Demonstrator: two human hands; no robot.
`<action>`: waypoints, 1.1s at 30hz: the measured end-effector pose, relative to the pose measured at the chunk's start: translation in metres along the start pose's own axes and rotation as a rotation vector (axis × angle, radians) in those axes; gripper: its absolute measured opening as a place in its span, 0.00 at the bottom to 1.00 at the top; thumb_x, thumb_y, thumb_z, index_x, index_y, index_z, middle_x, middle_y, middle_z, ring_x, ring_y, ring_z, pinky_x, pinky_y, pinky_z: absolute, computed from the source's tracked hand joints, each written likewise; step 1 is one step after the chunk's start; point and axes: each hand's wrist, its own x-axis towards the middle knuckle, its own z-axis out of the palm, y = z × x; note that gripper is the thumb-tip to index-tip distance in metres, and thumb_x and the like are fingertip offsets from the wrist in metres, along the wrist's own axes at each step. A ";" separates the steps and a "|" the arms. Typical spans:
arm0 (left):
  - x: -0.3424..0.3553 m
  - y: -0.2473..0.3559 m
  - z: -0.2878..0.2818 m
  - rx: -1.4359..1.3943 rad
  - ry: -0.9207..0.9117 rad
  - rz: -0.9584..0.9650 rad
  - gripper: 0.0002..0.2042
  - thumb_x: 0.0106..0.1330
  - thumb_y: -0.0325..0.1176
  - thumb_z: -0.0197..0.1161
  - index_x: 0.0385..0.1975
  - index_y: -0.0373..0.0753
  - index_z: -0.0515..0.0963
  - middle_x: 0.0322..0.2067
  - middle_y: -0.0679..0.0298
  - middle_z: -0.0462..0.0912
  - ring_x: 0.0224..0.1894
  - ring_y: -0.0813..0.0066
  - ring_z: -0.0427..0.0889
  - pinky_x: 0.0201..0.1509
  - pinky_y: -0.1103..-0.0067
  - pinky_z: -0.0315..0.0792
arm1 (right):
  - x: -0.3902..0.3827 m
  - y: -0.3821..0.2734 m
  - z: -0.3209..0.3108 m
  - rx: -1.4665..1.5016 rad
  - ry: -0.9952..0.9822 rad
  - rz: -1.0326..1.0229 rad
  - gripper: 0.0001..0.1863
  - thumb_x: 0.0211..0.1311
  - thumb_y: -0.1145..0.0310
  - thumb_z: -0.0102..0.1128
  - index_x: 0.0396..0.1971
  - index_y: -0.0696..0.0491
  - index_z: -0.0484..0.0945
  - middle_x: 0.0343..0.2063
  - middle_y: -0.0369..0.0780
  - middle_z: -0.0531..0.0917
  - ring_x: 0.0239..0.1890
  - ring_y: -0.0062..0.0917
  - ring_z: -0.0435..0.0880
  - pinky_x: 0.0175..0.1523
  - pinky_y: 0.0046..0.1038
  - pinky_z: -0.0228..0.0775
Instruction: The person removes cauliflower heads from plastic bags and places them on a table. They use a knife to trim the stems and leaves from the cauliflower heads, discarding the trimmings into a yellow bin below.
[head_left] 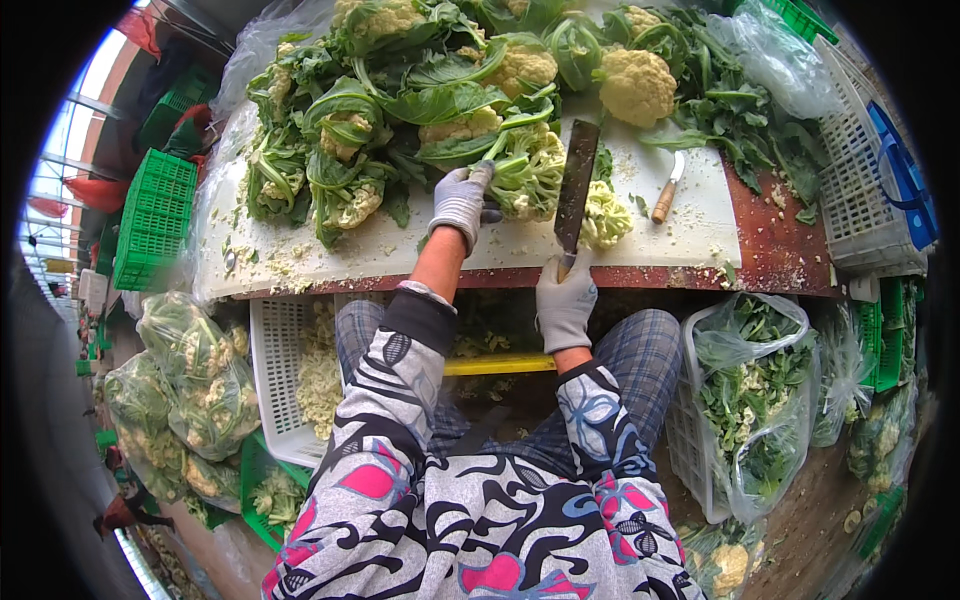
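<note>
My left hand (462,205), in a light grey glove, is closed on the left side of a cauliflower (530,175) whose pale stalks face me. The gloved right hand (566,300) grips a cleaver (575,185) by its handle. Its broad dark blade stands along the right side of the cauliflower, pointing away from me. Just right of the blade, a pale floret piece (606,215) rests on the white cutting surface (470,262). A small knife (668,190) with a wooden handle lies farther right, out of both hands.
Leafy cauliflowers (350,130) are heaped at the back left, with a trimmed head (637,88) nearer the right. Below the table edge, a white crate (285,370) holds crumbs, and a bag-lined crate (750,390) holds leaves. Filled plastic bags (190,380) stand at left.
</note>
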 end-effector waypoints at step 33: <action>0.079 -0.104 -0.092 -0.059 -0.077 0.156 0.16 0.73 0.23 0.48 0.58 0.32 0.72 0.50 0.57 0.81 0.50 0.65 0.82 0.55 0.71 0.78 | 0.037 0.019 -0.009 0.117 -0.143 0.085 0.12 0.59 0.67 0.60 0.38 0.58 0.74 0.27 0.51 0.82 0.33 0.49 0.82 0.38 0.41 0.72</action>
